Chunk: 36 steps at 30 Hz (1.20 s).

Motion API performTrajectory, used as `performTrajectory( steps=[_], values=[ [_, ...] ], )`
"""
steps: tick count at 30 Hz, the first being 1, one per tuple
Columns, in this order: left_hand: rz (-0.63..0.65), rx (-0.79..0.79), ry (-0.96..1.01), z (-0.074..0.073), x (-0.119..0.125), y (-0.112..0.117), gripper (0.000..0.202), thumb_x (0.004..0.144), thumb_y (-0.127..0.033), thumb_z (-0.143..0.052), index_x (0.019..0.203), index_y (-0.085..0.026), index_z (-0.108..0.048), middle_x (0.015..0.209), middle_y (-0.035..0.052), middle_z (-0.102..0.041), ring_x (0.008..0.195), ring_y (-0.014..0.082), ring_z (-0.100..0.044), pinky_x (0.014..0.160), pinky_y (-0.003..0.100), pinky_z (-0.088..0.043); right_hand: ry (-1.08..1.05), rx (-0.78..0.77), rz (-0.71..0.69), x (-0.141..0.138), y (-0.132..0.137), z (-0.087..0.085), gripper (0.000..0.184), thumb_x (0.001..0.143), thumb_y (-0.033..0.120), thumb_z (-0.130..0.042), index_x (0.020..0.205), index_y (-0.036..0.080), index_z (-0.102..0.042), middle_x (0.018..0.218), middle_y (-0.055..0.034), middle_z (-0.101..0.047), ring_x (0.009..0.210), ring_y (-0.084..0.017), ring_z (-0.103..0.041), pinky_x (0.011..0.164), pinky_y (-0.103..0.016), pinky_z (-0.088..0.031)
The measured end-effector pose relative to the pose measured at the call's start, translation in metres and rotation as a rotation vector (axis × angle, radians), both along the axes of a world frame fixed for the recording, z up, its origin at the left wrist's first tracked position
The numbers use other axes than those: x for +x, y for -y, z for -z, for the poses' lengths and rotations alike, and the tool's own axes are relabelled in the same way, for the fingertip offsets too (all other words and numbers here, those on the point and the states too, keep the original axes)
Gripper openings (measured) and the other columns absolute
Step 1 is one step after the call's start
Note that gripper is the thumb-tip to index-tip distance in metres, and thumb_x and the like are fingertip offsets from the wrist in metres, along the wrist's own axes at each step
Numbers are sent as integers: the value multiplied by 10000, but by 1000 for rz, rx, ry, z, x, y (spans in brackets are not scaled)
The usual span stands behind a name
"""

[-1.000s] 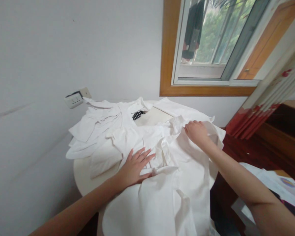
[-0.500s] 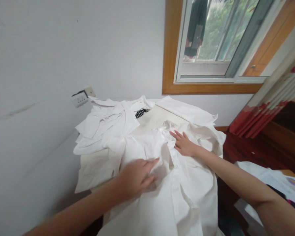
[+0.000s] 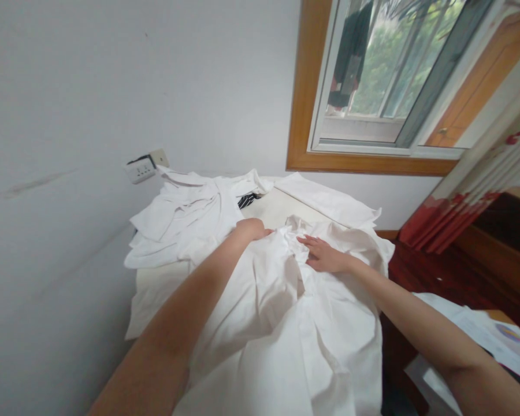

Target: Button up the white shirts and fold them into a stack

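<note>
A large white shirt [image 3: 268, 323] lies rumpled over the padded surface, its bunched, collar-like part [image 3: 294, 228] toward the wall. My right hand [image 3: 325, 255] rests on the shirt just right of that part, fingers stretched out and apart. At the far left edge of the shirt, my left hand [image 3: 252, 229] is bent over the cloth. Its fingers are curled and seem to grip the fabric, though most of them are hidden behind the hand and only one fingertip shows.
Folded white garments [image 3: 186, 214] are piled at the left back, with a black striped cloth [image 3: 248, 200] beside them. Another folded white cloth [image 3: 329, 199] lies along the back right. The wall has a socket [image 3: 140, 170] and a window [image 3: 372, 81]. Papers [image 3: 476, 329] lie at the lower right.
My left hand has moved forward and away from me, from the middle of the shirt to its far left edge. My right hand has stayed nearly in place.
</note>
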<state>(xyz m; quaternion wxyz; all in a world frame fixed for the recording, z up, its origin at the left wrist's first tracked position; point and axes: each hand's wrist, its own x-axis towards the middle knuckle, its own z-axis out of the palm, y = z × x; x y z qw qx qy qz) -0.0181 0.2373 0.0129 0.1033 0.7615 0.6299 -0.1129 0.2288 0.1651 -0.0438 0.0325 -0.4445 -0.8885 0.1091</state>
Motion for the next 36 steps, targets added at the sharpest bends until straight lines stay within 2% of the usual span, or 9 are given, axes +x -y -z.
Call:
performTrajectory(
  steps=[3, 5, 9, 13, 18, 23, 27, 31, 36],
  values=[
    [64, -70, 84, 5, -9, -3, 761, 829, -710, -369, 1048, -67, -712, 1204, 245, -650, 1080, 338, -626, 861, 347, -454, -70, -43, 17, 2, -19, -20, 430, 882, 297, -480, 1270, 202, -639, 1354, -91, -596, 1246, -250, -544, 1043, -360, -404],
    [101, -79, 181, 8, -17, -4, 753, 825, -725, -340, 928, -87, -727, 1073, 209, -703, 980, 308, -648, 803, 316, -448, -53, 3, 165, -3, -34, -32, 361, 910, 304, -432, 1093, 214, -729, 1122, -80, -724, 1020, -234, -662, 891, -313, -482],
    [217, -67, 495, 16, -36, -9, 693, 769, -781, -375, 687, -155, -660, 735, 67, -682, 706, 209, -590, 624, 270, -389, 55, 166, 526, -23, -63, -41, 326, 888, 249, -436, 984, 197, -744, 990, -105, -741, 913, -229, -669, 742, -274, -475],
    [184, -83, 623, 25, -53, -15, 662, 713, -799, -462, 621, -160, -609, 607, 5, -593, 622, 163, -504, 575, 257, -340, 12, 247, 564, -42, -73, -24, 331, 881, 221, -443, 1067, 186, -714, 1105, -128, -695, 1009, -244, -618, 811, -309, -451],
    [175, 13, 664, 38, -62, -23, 551, 687, -711, -598, 706, -163, -648, 690, 3, -628, 725, 199, -570, 643, 258, -389, -12, 376, 424, -45, -67, 2, 334, 914, 291, -447, 1121, 197, -693, 1223, -127, -617, 1193, -265, -479, 1011, -389, -328],
    [249, 429, 617, 47, -53, -20, 377, 871, -528, -513, 901, -181, -656, 941, 51, -645, 908, 212, -609, 816, 289, -445, -5, 387, 532, -35, -69, 9, 435, 946, 404, -408, 1244, 181, -632, 1239, -141, -605, 1199, -280, -467, 1028, -416, -295],
    [169, 665, 350, 41, -34, -6, 277, 972, -371, -390, 1106, -227, -585, 1138, 72, -602, 990, 198, -613, 762, 272, -455, 41, 347, 564, -29, -71, 7, 436, 940, 424, -397, 1193, 194, -668, 1213, -146, -626, 1178, -299, -485, 970, -423, -350],
    [152, 724, 176, 33, -20, 4, 260, 983, -343, -370, 1132, -228, -549, 1098, 82, -623, 968, 217, -618, 745, 293, -444, 17, 339, 579, -19, -75, 6, 381, 872, 386, -488, 1130, 214, -708, 1152, -130, -671, 1147, -308, -525, 932, -426, -398],
    [160, 668, 278, 42, -23, 0, 389, 864, -537, -556, 1082, -215, -534, 945, 71, -652, 922, 258, -611, 784, 334, -434, -210, 280, 706, 10, -90, 6, 328, 799, 182, -486, 943, 175, -780, 960, -123, -744, 997, -276, -645, 847, -337, -456]
  ],
)
